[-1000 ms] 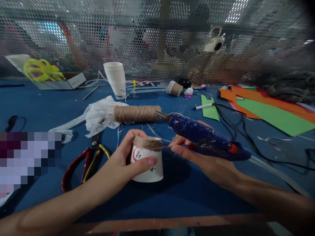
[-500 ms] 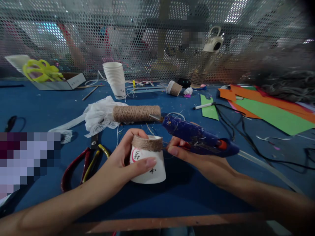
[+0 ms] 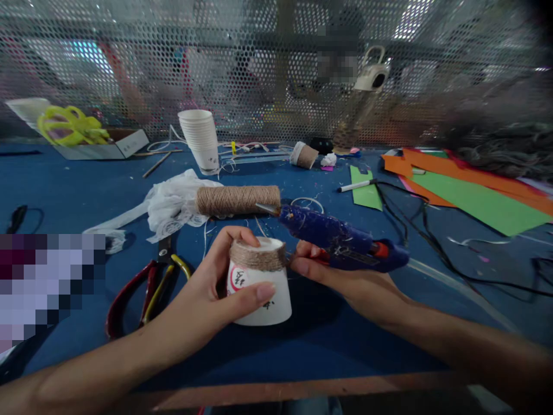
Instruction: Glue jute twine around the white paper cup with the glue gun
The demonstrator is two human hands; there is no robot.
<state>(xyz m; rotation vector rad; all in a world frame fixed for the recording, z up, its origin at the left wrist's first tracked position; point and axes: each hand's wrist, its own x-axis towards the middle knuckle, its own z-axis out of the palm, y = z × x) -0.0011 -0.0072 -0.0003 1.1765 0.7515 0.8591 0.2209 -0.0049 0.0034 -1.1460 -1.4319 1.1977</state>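
My left hand [image 3: 233, 282] grips an upside-down white paper cup [image 3: 268, 308], thumb along its printed side and fingers over its base. Several turns of brown twine [image 3: 259, 256] wrap the cup's upper end. Close by on the right, my right hand [image 3: 319, 268] is closed around a blue hot glue gun [image 3: 332, 236] with a red trigger. Its fingertips also seem to pinch the twine's loose end beside the cup. The gun's metal nozzle points left, above and apart from the cup. Behind lies a spool of twine [image 3: 237, 200].
Red-and-yellow-handled pliers [image 3: 151, 294] and bunched white lace [image 3: 173, 207] lie at left. Farther back stand stacked paper cups [image 3: 201, 138] and a box [image 3: 103, 150] with yellow scissors. Coloured paper [image 3: 470, 196], black cords and a bottle [image 3: 363, 104] are at right, before a perforated metal screen.
The cup has turned slightly in my left hand, with its base tipping toward me. My right hand and the glue gun have shifted a little left.
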